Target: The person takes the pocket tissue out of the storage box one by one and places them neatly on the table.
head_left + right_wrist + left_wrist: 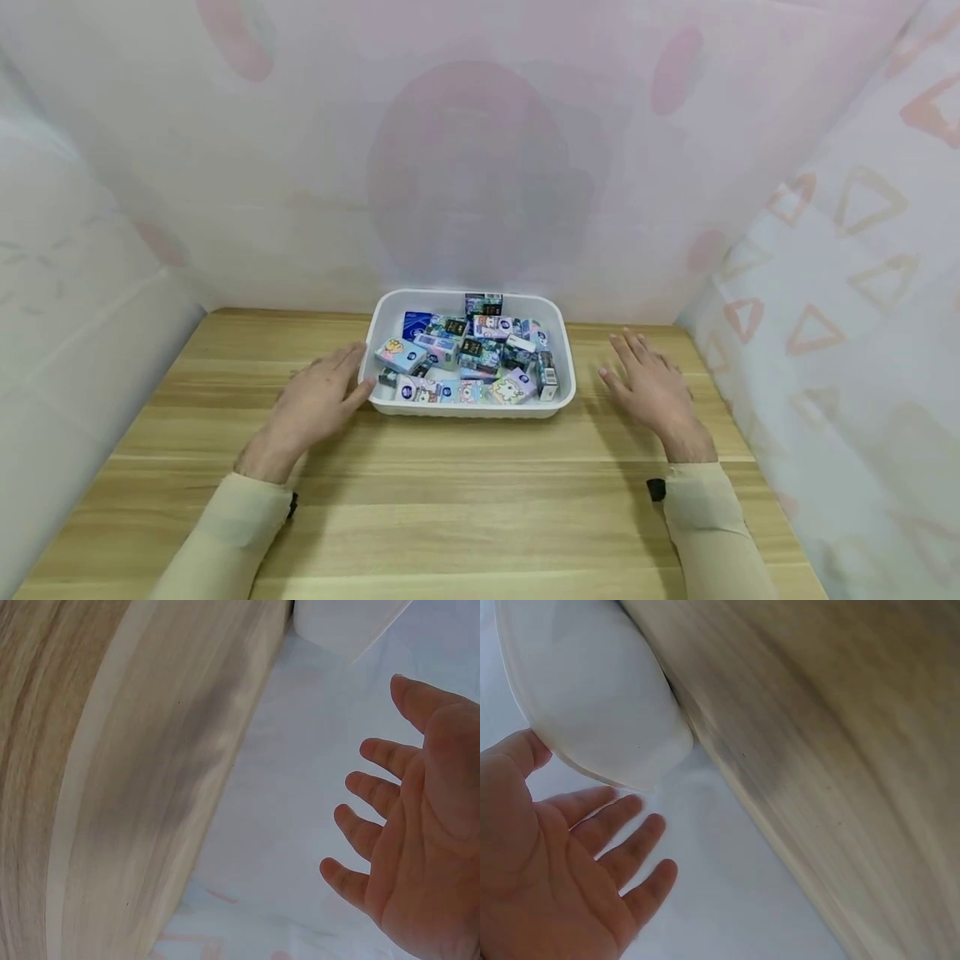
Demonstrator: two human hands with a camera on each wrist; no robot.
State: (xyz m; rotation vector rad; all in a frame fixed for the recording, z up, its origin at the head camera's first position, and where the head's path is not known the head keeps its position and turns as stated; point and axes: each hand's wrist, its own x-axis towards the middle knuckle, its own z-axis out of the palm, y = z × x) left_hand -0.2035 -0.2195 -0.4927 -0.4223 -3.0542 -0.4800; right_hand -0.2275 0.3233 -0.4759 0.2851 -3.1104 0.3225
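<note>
A white tray (468, 411) holding many small patterned packets (401, 355) stands near the back of the wooden table. At the tray's left end is the left hand (318, 400), its thumb and fingertips at the rim. The left wrist view shows the thumb of this hand (562, 862) touching the rim of the tray (592, 690), the fingers spread and relaxed. The right hand (652, 387) is apart from the tray, to its right, with fingers spread. In the right wrist view this hand (420, 825) holds nothing, and a corner of the tray (341, 622) shows above.
The wooden table (465, 500) reaches back to a pale patterned wall covering (480, 167). Similar coverings stand at the left (67, 250) and the right (847, 292), along the table's sides.
</note>
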